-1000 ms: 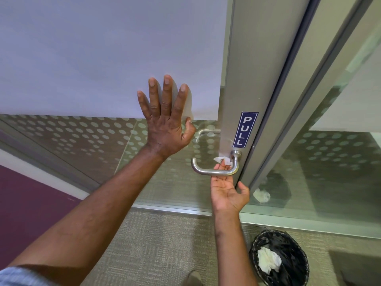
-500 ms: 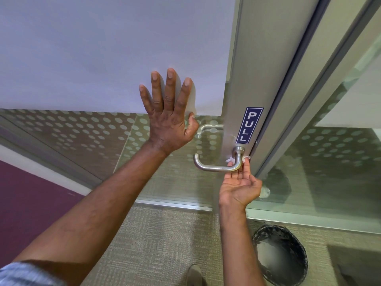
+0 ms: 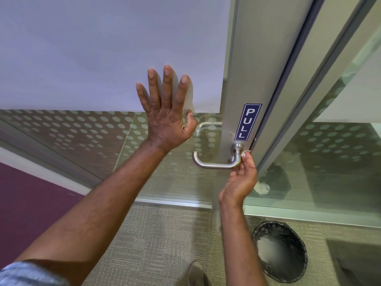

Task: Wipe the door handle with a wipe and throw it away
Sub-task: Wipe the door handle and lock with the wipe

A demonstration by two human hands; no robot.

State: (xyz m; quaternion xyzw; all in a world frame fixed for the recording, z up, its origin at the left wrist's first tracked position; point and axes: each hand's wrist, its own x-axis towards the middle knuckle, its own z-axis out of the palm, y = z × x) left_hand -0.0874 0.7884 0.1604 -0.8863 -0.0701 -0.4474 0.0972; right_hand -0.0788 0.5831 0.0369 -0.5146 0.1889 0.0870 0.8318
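The left hand (image 3: 167,118) is spread flat, fingers splayed, against the glass door (image 3: 103,58), while the right hand (image 3: 241,178) is raised palm-up below the door handle (image 3: 216,165), its fingertips pinching a small white wipe (image 3: 244,154). The wipe is pressed against the bend of the handle beside the metal frame, under the blue PULL sign (image 3: 247,121). A black bin (image 3: 280,256) is seen on the carpet below the right forearm.

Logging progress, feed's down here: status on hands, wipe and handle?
Left hand flat on door, holding nothing. Right hand pinching wipe at door handle bend by the post. Bin on floor below right, nothing blocking.
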